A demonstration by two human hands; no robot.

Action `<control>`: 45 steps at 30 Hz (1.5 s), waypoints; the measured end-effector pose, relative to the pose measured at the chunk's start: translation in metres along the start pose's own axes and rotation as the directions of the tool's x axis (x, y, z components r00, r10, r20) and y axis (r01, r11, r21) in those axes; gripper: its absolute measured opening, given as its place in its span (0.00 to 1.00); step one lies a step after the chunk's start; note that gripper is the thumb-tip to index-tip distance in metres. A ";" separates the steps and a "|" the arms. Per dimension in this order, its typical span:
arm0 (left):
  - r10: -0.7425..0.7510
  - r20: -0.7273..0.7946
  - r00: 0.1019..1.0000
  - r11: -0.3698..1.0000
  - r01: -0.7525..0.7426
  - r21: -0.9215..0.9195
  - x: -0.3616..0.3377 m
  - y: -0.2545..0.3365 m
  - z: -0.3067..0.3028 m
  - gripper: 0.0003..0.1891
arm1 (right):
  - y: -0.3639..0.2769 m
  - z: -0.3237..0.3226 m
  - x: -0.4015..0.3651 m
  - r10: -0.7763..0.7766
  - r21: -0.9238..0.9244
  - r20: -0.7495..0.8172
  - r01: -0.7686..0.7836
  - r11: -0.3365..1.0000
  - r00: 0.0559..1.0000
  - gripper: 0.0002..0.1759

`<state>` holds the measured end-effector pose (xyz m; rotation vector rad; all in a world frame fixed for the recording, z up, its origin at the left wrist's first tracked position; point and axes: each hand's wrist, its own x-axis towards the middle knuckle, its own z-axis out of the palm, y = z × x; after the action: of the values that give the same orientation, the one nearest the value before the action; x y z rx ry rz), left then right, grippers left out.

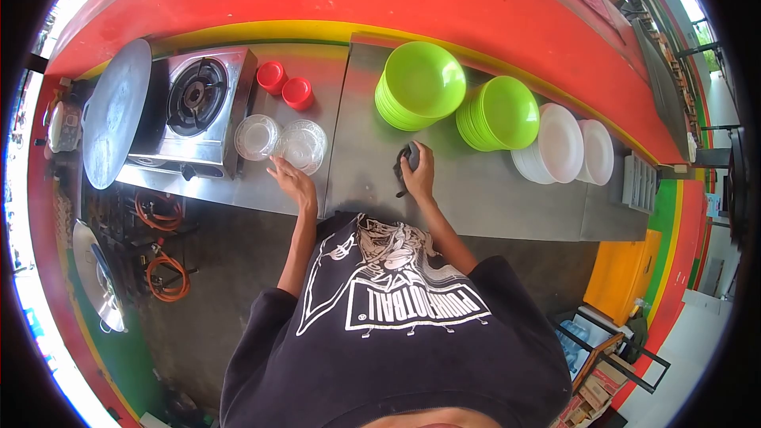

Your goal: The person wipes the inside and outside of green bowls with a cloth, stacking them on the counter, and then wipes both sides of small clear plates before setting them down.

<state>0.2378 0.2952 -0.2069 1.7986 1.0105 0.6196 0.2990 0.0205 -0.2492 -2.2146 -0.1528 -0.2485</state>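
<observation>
Right hand (420, 173) of the person: fingers closed around a dark cloth (407, 165), held at the steel counter (361, 154); shifting it would call for that closed grip. Left hand (294, 185): empty, fingers loosely open beside the clear dishes (301, 147); contact cannot be told. Green bowls (420, 83) stand stacked beyond the cloth.

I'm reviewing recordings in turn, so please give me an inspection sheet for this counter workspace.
Surface: metal counter, small specks between the hands.
Job's things: dark cloth in the right hand; two clear dishes near the left.
Clutter: green bowl stacks, white dish stacks, two red containers.
Grippers: bare hands; left hand open, contact with the dishes unclear.
Cables: none identified; orange hoses below the counter.
Surroundings: stove, large metal pan, red wall.
</observation>
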 end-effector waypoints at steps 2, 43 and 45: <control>0.041 0.012 0.999 0.999 -0.041 -0.003 0.000 0.001 -0.002 0.37 | 0.000 0.000 0.000 -0.002 0.005 -0.011 0.003 1.000 1.000 0.28; 0.093 0.753 0.652 0.883 0.295 -0.365 -0.054 0.110 -0.004 0.31 | -0.169 -0.047 0.024 -0.078 0.187 -0.012 0.079 0.979 0.997 0.21; 0.046 0.862 0.505 0.723 0.579 -0.378 -0.055 0.117 -0.008 0.36 | -0.162 -0.045 0.021 -0.001 0.295 0.022 -0.005 0.955 1.000 0.21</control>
<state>0.2459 0.2276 -0.0962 1.0097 0.3075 -0.1742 0.2822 0.0833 -0.0928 -1.9203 -0.1868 -0.1872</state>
